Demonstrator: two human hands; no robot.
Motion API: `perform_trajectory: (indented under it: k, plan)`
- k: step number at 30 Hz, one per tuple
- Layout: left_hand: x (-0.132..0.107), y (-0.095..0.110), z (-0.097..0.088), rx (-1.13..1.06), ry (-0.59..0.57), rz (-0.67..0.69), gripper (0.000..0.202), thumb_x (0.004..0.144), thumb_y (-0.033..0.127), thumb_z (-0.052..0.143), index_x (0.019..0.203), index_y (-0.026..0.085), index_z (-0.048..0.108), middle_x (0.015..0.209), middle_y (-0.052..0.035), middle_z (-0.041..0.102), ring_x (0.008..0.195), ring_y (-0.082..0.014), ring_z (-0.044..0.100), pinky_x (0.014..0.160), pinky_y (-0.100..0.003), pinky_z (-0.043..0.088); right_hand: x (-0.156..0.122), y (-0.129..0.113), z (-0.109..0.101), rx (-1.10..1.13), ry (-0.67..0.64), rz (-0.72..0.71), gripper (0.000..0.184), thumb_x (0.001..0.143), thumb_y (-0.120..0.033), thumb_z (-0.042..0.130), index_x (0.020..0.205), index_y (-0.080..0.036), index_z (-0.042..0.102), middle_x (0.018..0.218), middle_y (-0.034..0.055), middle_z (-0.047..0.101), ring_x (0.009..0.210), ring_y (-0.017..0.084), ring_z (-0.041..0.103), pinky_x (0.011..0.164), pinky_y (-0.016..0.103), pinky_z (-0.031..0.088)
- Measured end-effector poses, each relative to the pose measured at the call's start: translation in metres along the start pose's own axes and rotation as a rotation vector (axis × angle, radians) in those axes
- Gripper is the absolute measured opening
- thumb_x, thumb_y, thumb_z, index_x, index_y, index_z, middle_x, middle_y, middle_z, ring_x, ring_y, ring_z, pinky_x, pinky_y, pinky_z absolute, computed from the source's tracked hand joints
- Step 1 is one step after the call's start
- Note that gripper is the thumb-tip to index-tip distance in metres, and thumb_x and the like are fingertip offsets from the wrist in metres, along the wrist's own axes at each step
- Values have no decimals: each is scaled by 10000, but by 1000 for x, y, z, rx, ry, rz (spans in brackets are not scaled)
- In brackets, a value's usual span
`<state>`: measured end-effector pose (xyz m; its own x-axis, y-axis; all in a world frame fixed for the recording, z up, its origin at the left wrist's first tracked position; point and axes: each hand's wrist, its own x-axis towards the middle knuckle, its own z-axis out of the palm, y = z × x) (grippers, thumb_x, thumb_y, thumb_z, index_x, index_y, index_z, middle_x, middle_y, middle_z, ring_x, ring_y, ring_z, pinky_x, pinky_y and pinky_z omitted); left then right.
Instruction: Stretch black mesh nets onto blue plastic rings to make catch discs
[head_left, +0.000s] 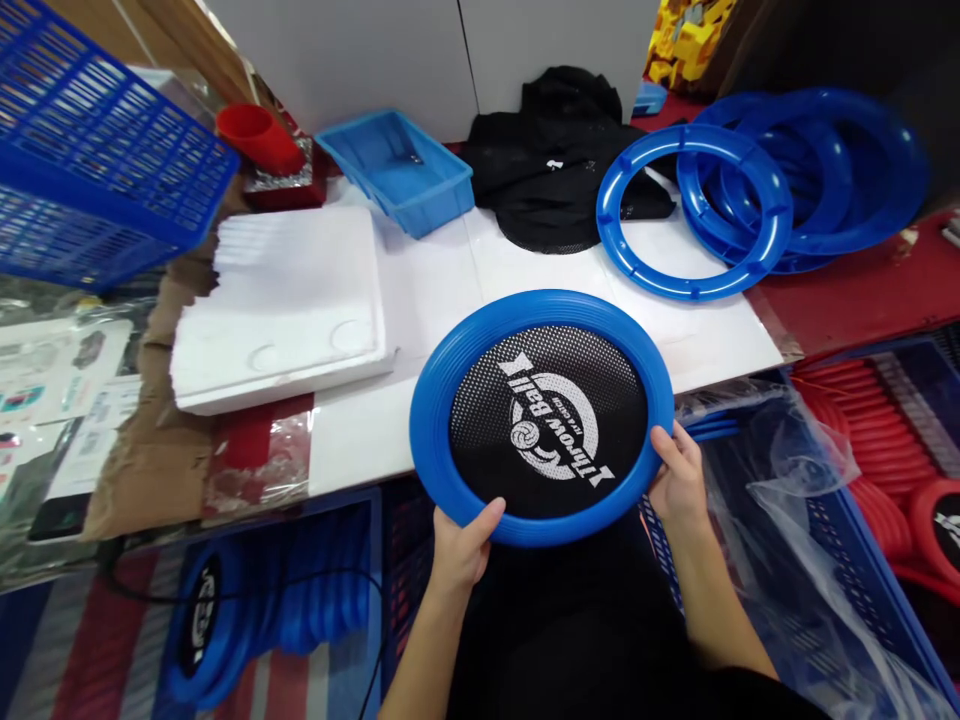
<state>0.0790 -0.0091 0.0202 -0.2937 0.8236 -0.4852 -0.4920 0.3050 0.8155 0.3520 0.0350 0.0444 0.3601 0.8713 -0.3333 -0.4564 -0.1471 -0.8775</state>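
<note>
A blue round disc [540,312] with black mesh in its middle and white "Throw Ball" print is held over the near edge of the white table top [442,290]. My left hand [461,545] grips its near left rim, thumb on top. Gripping the near right rim is my right hand [679,480], with its fingers curled round the edge. The disc lies nearly flat, tilted slightly toward me.
Empty blue rings [694,210] lie stacked at the back right beside a black mesh cloth [559,150]. A white foam slab [285,305], a blue tray [397,165], a red cup [259,135] and a blue basket [90,150] sit left. Finished discs [247,610] are stacked below left; red rings [892,450] lie in a crate at right.
</note>
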Motion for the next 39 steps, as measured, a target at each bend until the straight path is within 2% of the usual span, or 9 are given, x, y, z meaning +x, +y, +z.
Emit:
perform_trajectory:
  k: [8, 13, 15, 18, 21, 27, 30, 35, 39]
  plan:
    - [-40, -39, 33, -298, 2, -99, 720, 703, 471, 969, 1367, 321, 733, 1312, -83, 795, 1290, -323, 725, 1117, -475, 592, -14, 8, 22, 42, 62, 18, 369, 844, -442, 906, 1112, -227, 772, 1068, 35, 807, 903, 195, 749, 848, 313, 628]
    - [-56, 6, 71, -289, 53, -139, 656, 796, 323, 948, 1406, 305, 707, 1319, -60, 787, 1275, -276, 729, 1096, -422, 607, -20, -7, 29, -177, -5, -27, 448, 986, -535, 746, 1325, -246, 702, 1226, 71, 767, 1104, 254, 730, 1043, 438, 604]
    - [-57, 38, 81, -280, 34, -161, 616, 811, 317, 943, 1384, 264, 722, 1303, -76, 790, 1265, -282, 733, 1079, -410, 620, -23, -21, 26, -385, -18, -192, 574, 1033, -539, 675, 1529, -267, 572, 1401, 101, 689, 1283, 283, 667, 1155, 497, 535]
    - [-60, 81, 95, -293, -16, -188, 578, 828, 357, 936, 1356, 246, 729, 1312, -80, 787, 1289, -291, 724, 1037, -389, 649, -30, -52, 20, -716, -21, -747, 814, 1013, -508, 702, 1709, -290, 341, 1689, 147, 428, 1557, 376, 435, 1277, 627, 378]
    - [-65, 114, 108, -336, -143, -191, 527, 856, 441, 904, 1314, 237, 741, 1324, -87, 781, 1337, -327, 702, 1000, -421, 679, -38, -88, 22, -1051, -277, -1305, 832, 892, -471, 860, 1627, -315, 503, 1696, 130, 460, 1596, 472, 361, 1313, 735, 245]
    - [-73, 141, 110, -199, -596, -37, 563, 835, 533, 909, 1305, 260, 762, 1364, -126, 759, 1344, -384, 703, 1129, -553, 613, -24, -144, 58, -1243, -688, -1431, 708, 970, -207, 758, 1621, -307, 497, 1445, 109, 722, 1352, 361, 679, 1208, 599, 508]
    - [-69, 138, 92, 178, -721, 280, 544, 878, 341, 899, 1394, 262, 744, 1301, -144, 789, 1229, -350, 768, 1108, -532, 627, -12, -160, 69, -1212, -700, -1465, 690, 992, -174, 701, 1642, -243, 477, 1386, 139, 745, 1273, 343, 722, 1098, 521, 594]
    - [-42, 165, 68, 607, -379, 1456, 700, 695, 71, 972, 1318, 333, 789, 1211, -55, 833, 1108, -293, 788, 1039, -463, 646, -9, -180, 75, -1241, -754, -1439, 592, 1010, -217, 685, 1585, -252, 544, 1374, 135, 746, 1231, 350, 732, 1064, 526, 601]
    - [-17, 216, 82, 829, -548, 1439, 551, 757, 209, 969, 1276, 303, 812, 1353, -80, 786, 1286, -338, 730, 1166, -532, 567, -15, -196, 80, -1271, -791, -1453, 562, 1007, -241, 706, 1552, -241, 569, 1368, 133, 743, 1218, 342, 733, 1056, 499, 600]
